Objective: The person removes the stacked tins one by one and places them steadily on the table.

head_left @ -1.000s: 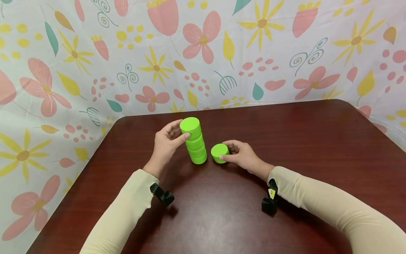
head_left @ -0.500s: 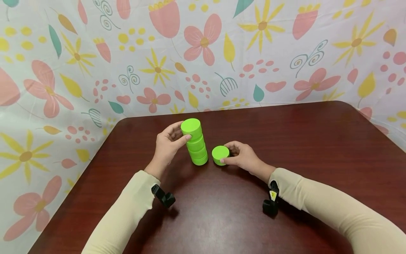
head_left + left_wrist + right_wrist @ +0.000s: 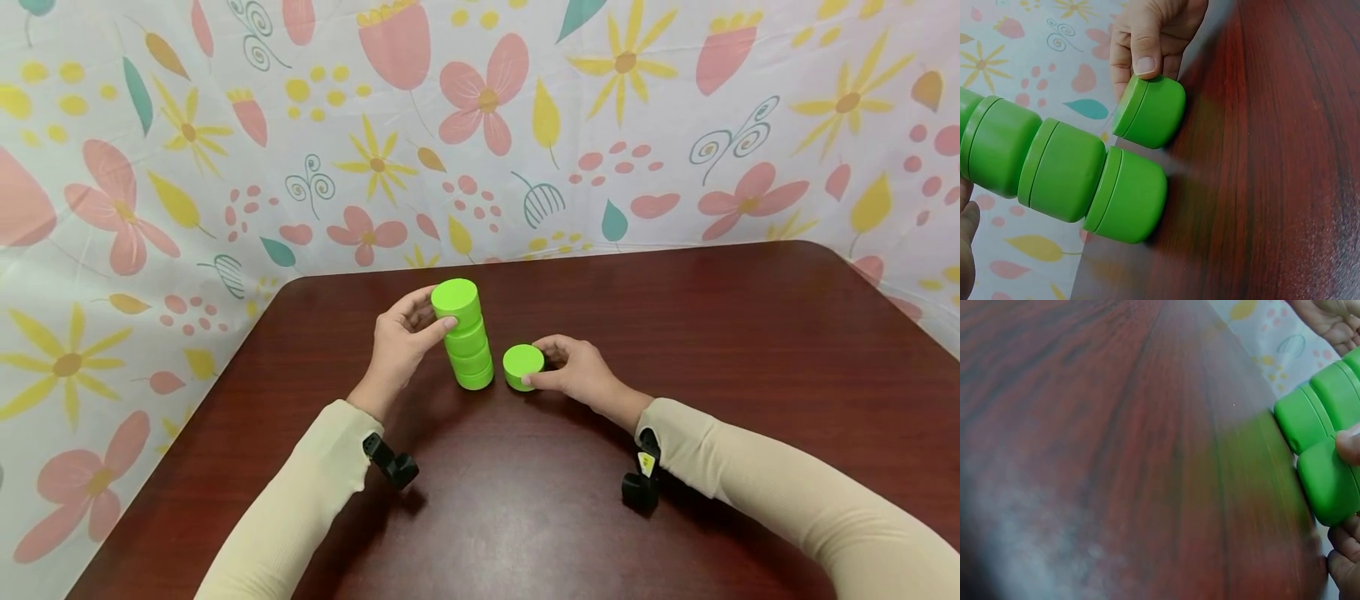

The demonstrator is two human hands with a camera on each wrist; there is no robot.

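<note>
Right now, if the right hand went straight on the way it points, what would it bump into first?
Most likely the green stack, which the left hand holds. The single green container that the right hand grips would touch it first; a slim gap seems to part them.

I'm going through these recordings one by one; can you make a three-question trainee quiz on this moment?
1. True or false: the lone green lidded jar is lying on its side.
2. Which end of the stack of green lidded jars does the left hand grip? A) lower B) upper
3. Fill in: the right hand holds the ____.

Key: 1. False, it stands upright. 2. B. 3. Lone jar.
</note>
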